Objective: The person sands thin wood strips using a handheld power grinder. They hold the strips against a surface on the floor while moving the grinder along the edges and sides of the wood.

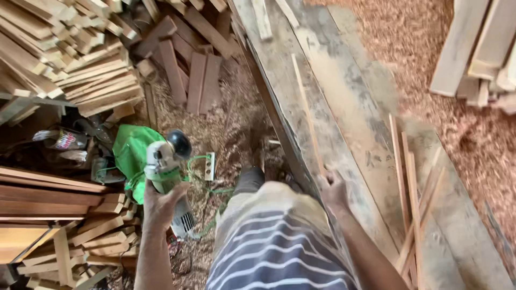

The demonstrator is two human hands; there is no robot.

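Left hand [161, 203] gripping grinder [167, 171], right hand [332, 189] perhaps pinching strip [307, 115]

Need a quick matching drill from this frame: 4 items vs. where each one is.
Items:
1. power tool
2. thin strip
3. green bag
4. loose slats

Places:
A. on the floor, left of the plank
B. in the left hand
C. on the plank, right of the person
D. at the right hand

Pairs: 1-B, 2-D, 3-A, 4-C
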